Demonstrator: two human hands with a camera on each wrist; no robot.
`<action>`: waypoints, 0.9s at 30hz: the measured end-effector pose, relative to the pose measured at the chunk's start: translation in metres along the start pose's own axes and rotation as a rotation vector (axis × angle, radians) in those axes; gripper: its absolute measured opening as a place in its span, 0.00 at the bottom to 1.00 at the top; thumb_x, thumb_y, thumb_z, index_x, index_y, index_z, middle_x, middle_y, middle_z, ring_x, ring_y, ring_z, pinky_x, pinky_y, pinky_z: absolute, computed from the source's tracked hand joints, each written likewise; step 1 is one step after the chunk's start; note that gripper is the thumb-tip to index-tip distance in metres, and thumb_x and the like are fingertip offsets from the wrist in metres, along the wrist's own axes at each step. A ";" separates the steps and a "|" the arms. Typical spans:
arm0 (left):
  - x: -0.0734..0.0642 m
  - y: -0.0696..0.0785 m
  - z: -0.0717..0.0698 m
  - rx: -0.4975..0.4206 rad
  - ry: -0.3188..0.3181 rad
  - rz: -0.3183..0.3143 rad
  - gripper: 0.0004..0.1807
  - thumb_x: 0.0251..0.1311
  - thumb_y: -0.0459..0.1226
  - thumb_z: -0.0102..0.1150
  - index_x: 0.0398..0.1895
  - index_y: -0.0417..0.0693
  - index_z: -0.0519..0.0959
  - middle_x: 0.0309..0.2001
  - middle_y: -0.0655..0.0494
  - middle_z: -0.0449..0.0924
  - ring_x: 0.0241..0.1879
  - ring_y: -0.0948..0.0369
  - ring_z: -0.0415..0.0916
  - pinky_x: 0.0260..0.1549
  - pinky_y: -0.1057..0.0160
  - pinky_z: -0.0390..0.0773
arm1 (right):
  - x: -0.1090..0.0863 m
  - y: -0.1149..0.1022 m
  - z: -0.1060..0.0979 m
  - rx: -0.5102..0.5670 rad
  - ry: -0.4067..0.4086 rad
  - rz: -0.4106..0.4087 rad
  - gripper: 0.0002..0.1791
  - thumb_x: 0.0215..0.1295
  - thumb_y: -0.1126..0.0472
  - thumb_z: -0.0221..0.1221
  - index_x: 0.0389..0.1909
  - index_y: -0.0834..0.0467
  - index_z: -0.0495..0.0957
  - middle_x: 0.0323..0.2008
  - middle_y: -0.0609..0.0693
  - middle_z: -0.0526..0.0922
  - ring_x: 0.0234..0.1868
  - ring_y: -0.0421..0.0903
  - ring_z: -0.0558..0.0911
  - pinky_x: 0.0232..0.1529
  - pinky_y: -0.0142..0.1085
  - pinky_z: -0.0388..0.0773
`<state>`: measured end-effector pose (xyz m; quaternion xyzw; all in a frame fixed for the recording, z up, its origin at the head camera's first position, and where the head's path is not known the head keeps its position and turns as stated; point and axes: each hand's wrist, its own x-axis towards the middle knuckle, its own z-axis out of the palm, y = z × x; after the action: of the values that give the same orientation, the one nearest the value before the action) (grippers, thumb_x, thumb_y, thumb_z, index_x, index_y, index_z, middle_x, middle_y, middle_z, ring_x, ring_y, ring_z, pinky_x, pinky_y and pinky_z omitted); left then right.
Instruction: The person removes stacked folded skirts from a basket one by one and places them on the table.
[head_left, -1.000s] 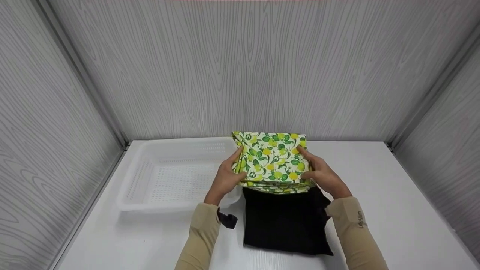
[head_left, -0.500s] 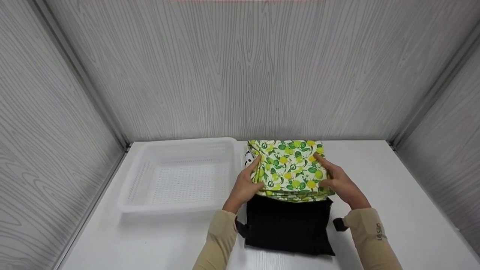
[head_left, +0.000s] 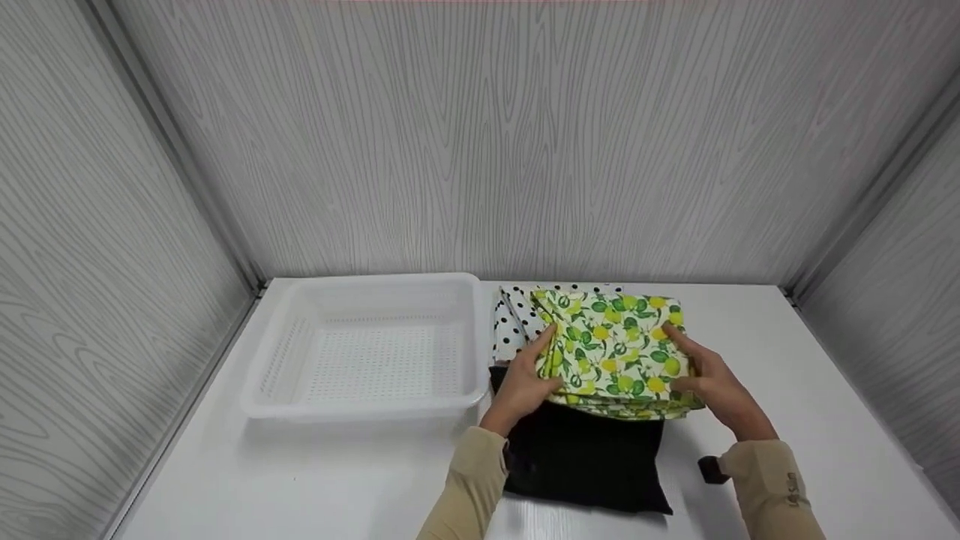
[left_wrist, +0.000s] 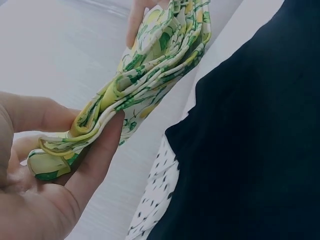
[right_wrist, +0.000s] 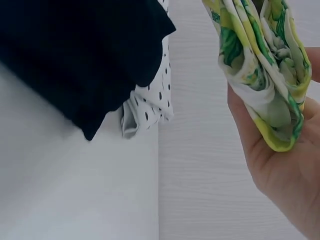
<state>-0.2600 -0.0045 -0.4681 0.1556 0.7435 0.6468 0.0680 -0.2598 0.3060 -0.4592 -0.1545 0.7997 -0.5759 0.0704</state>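
Note:
A folded lemon-print cloth [head_left: 615,341] with green leaves is held up between both hands, in front of the back wall. My left hand [head_left: 525,386] pinches its left edge, thumb on top and fingers beneath. The right hand [head_left: 716,390] grips the opposite edge the same way. In the left wrist view the stacked layers of the cloth [left_wrist: 150,75] show edge-on, clear of the surface below. Under and behind it lies a white cloth with black dots [head_left: 506,330], partly covered. Nearer the person a black cloth [head_left: 592,457] lies flat, its far part hidden by the lemon-print one.
Left of the cloths a white plastic basket [head_left: 484,345] with a perforated bottom stands on the white table [head_left: 360,480]. A grey wood-grain wall [head_left: 480,150] rises along the table's back edge, with similar panels on both sides.
Both hands have carried the lemon-print cloth to the right and a little nearer the person, away from the basket's edge. More of the dotted cloth behind it has come into sight.

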 end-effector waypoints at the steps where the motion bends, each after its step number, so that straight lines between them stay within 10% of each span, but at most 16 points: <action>1: 0.000 -0.001 0.003 0.011 0.003 -0.005 0.49 0.56 0.21 0.57 0.81 0.57 0.56 0.80 0.51 0.51 0.78 0.49 0.46 0.32 0.63 0.71 | -0.002 0.001 -0.002 -0.004 0.004 0.003 0.49 0.61 0.79 0.55 0.81 0.61 0.45 0.81 0.59 0.41 0.79 0.60 0.34 0.66 0.27 0.57; 6: 0.002 -0.004 0.019 -0.022 0.010 -0.025 0.49 0.54 0.20 0.58 0.80 0.57 0.58 0.79 0.51 0.52 0.78 0.48 0.46 0.27 0.64 0.70 | -0.011 0.006 -0.011 -0.014 0.019 0.015 0.50 0.59 0.79 0.56 0.81 0.62 0.45 0.80 0.62 0.41 0.79 0.60 0.39 0.56 0.19 0.64; 12: 0.003 -0.009 0.034 -0.023 -0.014 -0.028 0.50 0.54 0.19 0.58 0.80 0.56 0.58 0.79 0.52 0.53 0.77 0.52 0.49 0.26 0.66 0.69 | -0.022 0.011 -0.020 0.013 0.018 0.045 0.51 0.58 0.80 0.56 0.81 0.61 0.44 0.80 0.65 0.40 0.56 0.41 0.76 0.45 0.29 0.77; 16: 0.003 -0.010 0.041 -0.024 -0.015 -0.046 0.50 0.54 0.18 0.59 0.80 0.58 0.59 0.79 0.53 0.54 0.73 0.53 0.59 0.23 0.64 0.66 | -0.027 0.012 -0.027 0.007 0.013 0.035 0.50 0.59 0.80 0.56 0.81 0.62 0.43 0.79 0.66 0.39 0.53 0.32 0.75 0.45 0.29 0.77; 22: 0.002 -0.011 0.052 -0.030 -0.029 -0.057 0.51 0.53 0.18 0.59 0.80 0.58 0.59 0.79 0.53 0.53 0.76 0.55 0.51 0.21 0.65 0.65 | -0.036 0.013 -0.037 0.035 0.017 0.091 0.51 0.60 0.79 0.56 0.81 0.60 0.43 0.67 0.53 0.69 0.47 0.38 0.79 0.44 0.33 0.80; 25: 0.002 -0.011 0.056 -0.022 -0.032 -0.060 0.50 0.53 0.18 0.60 0.80 0.58 0.59 0.79 0.51 0.52 0.47 0.61 0.79 0.18 0.66 0.63 | -0.041 0.014 -0.043 0.034 0.025 0.124 0.51 0.59 0.79 0.56 0.81 0.59 0.43 0.60 0.46 0.73 0.43 0.44 0.81 0.42 0.35 0.81; 27: 0.001 -0.011 0.059 -0.020 -0.032 -0.059 0.50 0.53 0.17 0.60 0.79 0.57 0.60 0.79 0.51 0.52 0.22 0.65 0.69 0.18 0.66 0.63 | -0.043 0.015 -0.045 0.032 0.029 0.134 0.51 0.59 0.79 0.57 0.81 0.59 0.43 0.59 0.44 0.73 0.43 0.44 0.81 0.43 0.35 0.81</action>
<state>-0.2449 0.0501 -0.4877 0.1434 0.7399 0.6495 0.1007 -0.2349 0.3651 -0.4616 -0.0912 0.7999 -0.5847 0.0997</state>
